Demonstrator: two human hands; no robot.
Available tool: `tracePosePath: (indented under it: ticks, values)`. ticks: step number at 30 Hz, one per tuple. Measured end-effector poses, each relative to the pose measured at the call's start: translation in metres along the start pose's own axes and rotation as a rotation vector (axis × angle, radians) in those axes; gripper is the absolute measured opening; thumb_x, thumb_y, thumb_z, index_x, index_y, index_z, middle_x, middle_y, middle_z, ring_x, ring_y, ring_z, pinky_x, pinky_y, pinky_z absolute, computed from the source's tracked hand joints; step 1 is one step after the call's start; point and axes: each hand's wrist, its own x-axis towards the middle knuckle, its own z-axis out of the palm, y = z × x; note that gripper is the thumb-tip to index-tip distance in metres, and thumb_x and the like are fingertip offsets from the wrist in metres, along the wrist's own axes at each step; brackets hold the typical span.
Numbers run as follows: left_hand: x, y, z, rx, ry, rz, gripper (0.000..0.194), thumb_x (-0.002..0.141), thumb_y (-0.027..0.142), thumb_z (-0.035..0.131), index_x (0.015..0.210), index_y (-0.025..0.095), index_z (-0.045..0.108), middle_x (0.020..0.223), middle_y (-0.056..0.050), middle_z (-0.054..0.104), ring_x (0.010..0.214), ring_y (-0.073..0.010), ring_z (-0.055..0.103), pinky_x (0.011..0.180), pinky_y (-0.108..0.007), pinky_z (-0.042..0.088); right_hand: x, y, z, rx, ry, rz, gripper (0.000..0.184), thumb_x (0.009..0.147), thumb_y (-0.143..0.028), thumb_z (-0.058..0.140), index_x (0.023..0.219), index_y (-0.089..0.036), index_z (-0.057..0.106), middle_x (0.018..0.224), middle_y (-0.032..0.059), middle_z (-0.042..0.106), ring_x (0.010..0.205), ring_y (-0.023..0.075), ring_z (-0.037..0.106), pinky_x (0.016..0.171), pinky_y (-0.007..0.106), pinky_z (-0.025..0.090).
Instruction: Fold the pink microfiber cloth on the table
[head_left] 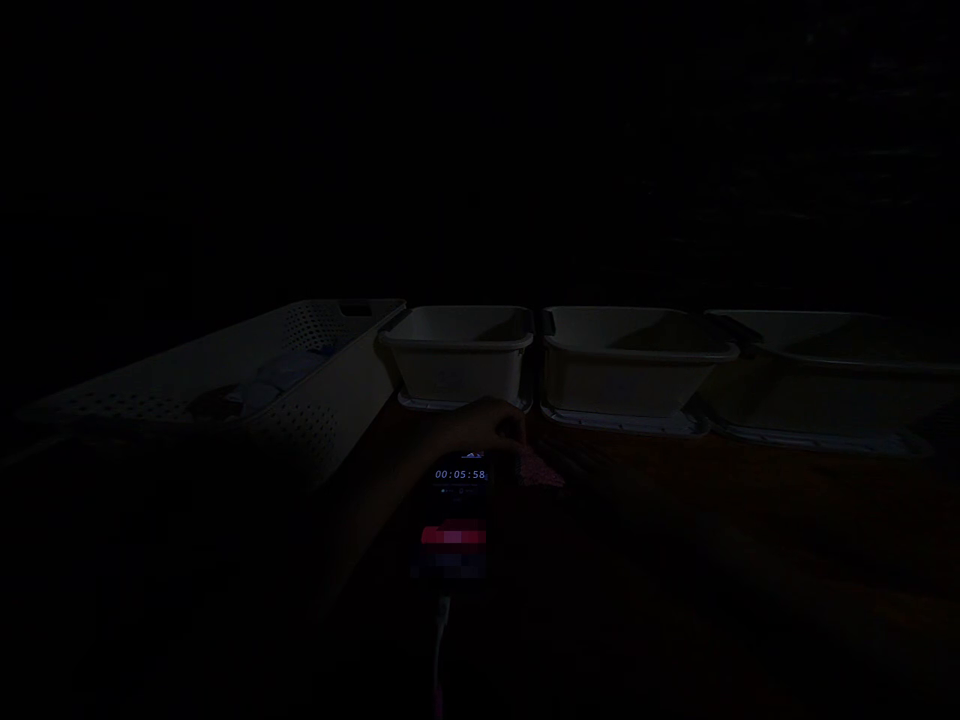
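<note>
The scene is very dark. My left hand (pixel 480 425) reaches in from the lower left with its fingers curled down at the edge of a small pinkish, speckled piece (pixel 543 468) that looks like cloth. Its fingertips seem closed on that edge, though shadow blurs the contact. Just right of the piece, a faint dark shape appears to be my right hand (pixel 589 465); its fingers are lost in the dark. Below my left hand lies a lit phone (pixel 459 505) showing a timer at 00:05:58.
A white cable (pixel 441 630) runs from the phone toward me. To the left stands a large perforated basket (pixel 352 400) with crumpled pale items (pixel 281 372) inside. Beyond my hands is a row of light tubs: a left tub (pixel 457 372), a middle tub (pixel 630 385) and a right tub (pixel 825 405).
</note>
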Motion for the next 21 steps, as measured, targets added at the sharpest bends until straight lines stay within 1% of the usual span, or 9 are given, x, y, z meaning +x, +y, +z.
tracePosePath:
  ticks: [3, 9, 14, 18, 21]
  values:
    - [-0.0005, 0.0009, -0.0001, 0.011, 0.013, -0.003, 0.021, 0.077, 0.031, 0.067, 0.087, 0.013, 0.064, 0.085, -0.005, 0.067, 0.076, -0.0125, 0.061, 0.066, -0.021, 0.041, -0.0005, 0.0008, 0.0027, -0.011, 0.005, 0.018, 0.057, 0.09, -0.032, 0.044, 0.143, -0.016, 0.031, 0.145, 0.0118, 0.035, 0.133, 0.0251, 0.034, 0.108, 0.047, 0.032]
    - [-0.0006, 0.0004, 0.0, 0.003, 0.008, -0.002, 0.021, 0.078, 0.031, 0.066, 0.088, 0.013, 0.064, 0.082, -0.003, 0.066, 0.073, -0.0117, 0.06, 0.064, -0.02, 0.04, -0.0014, 0.0024, 0.0038, -0.03, 0.013, 0.03, 0.06, 0.089, -0.035, 0.046, 0.144, -0.016, 0.03, 0.145, 0.0116, 0.036, 0.134, 0.0253, 0.032, 0.11, 0.045, 0.029]
    - [-0.0016, 0.0037, -0.0013, 0.024, -0.006, -0.005, 0.021, 0.078, 0.03, 0.065, 0.09, 0.012, 0.064, 0.085, -0.004, 0.066, 0.075, -0.0125, 0.059, 0.065, -0.021, 0.041, -0.0045, 0.0028, 0.0013, -0.037, 0.015, 0.029, 0.06, 0.09, -0.038, 0.044, 0.145, -0.023, 0.026, 0.149, 0.0065, 0.029, 0.135, 0.0248, 0.029, 0.11, 0.047, 0.029]
    - [-0.0021, 0.0047, -0.002, 0.057, -0.003, -0.003, 0.018, 0.079, 0.027, 0.064, 0.09, 0.013, 0.064, 0.086, -0.005, 0.066, 0.075, -0.0125, 0.059, 0.065, -0.021, 0.04, -0.0072, 0.003, -0.0001, -0.039, 0.013, 0.036, 0.055, 0.092, -0.034, 0.039, 0.144, -0.024, 0.028, 0.147, 0.0059, 0.033, 0.134, 0.0255, 0.031, 0.109, 0.05, 0.029]
    - [-0.0021, 0.0044, -0.0016, 0.083, 0.009, 0.011, 0.015, 0.08, 0.026, 0.063, 0.09, 0.015, 0.064, 0.087, -0.004, 0.066, 0.077, -0.0124, 0.059, 0.067, -0.022, 0.04, -0.0077, 0.0051, -0.0031, -0.031, 0.013, 0.027, 0.053, 0.092, -0.03, 0.038, 0.144, -0.024, 0.028, 0.148, 0.004, 0.031, 0.136, 0.0237, 0.028, 0.109, 0.048, 0.029]
